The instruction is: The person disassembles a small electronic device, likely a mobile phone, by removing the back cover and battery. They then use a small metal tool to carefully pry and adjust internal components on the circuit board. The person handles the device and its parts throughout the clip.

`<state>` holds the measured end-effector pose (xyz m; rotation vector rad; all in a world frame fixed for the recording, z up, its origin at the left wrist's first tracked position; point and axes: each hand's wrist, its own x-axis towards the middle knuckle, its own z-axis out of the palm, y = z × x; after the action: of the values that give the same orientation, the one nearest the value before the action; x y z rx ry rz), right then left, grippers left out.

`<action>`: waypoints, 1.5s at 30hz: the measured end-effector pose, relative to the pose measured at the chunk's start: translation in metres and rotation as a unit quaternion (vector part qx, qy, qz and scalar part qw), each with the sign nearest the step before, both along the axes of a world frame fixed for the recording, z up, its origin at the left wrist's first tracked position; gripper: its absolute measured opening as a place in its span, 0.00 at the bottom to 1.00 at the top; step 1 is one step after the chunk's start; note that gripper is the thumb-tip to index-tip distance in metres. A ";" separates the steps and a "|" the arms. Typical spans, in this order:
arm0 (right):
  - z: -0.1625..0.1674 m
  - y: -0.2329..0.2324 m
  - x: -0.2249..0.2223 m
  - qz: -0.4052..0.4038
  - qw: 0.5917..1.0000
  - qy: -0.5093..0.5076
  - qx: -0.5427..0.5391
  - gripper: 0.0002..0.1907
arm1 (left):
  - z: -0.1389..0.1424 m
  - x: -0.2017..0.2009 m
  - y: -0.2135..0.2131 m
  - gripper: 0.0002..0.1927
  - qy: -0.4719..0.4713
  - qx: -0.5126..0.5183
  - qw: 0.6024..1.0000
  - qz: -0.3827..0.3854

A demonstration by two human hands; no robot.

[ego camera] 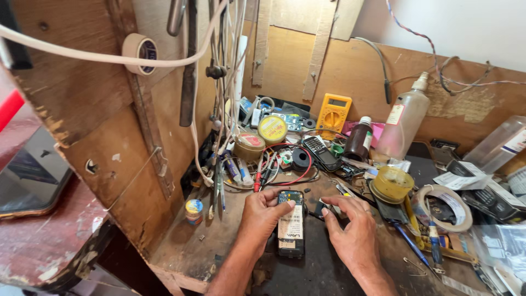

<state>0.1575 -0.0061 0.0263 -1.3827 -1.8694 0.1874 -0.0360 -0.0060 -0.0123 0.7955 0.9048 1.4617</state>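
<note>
Your left hand pins the phone, lengthwise toward you; right hand pinches a small part just beside it.

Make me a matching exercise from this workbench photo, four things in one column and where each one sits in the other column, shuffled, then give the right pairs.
Things:
1. Yellow multimeter
2. Roll of tape
3. Opened phone
4. Clear spray bottle

Places:
A. On the bench between the left hand and the right hand
B. Hung on the wooden panel, upper left
C. Leaning against the back board, centre
D. Standing right of the dark brown bottle

Pairs: 1-C, 2-B, 3-A, 4-D
</note>
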 end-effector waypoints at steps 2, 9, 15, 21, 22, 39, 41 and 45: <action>-0.002 0.004 -0.002 0.026 0.999 -0.021 0.019 0.13 | 0.000 0.000 0.000 0.20 -0.001 0.000 1.000 0.009; -0.011 0.020 -0.013 0.147 0.987 -0.058 0.035 0.23 | 0.000 -0.001 -0.001 0.21 0.023 -0.014 1.000 0.001; -0.021 0.029 -0.015 0.126 0.990 -0.061 0.003 0.16 | 0.001 0.000 0.000 0.21 0.043 -0.008 0.999 -0.022; -0.017 0.028 -0.013 0.074 0.996 -0.009 0.050 0.16 | -0.001 0.004 0.000 0.18 0.055 0.001 0.998 -0.014; -0.015 0.026 -0.014 0.057 0.998 -0.002 0.025 0.16 | -0.002 0.003 -0.001 0.18 0.059 0.000 0.998 -0.012; 0.007 0.026 0.000 0.085 0.952 0.221 -0.196 0.17 | -0.001 0.004 -0.002 0.20 0.058 0.007 0.998 -0.034; 0.005 0.027 -0.002 0.087 0.952 0.227 -0.184 0.13 | -0.002 0.005 -0.002 0.20 0.053 0.010 0.998 -0.034; 0.003 0.031 -0.008 0.074 0.955 0.236 -0.166 0.10 | -0.003 0.005 -0.001 0.20 0.067 0.013 0.997 -0.031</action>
<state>0.1491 0.0249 0.0295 -1.2680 -1.5763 0.8642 -0.0313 -0.0067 -0.0156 0.9425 0.9557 1.3811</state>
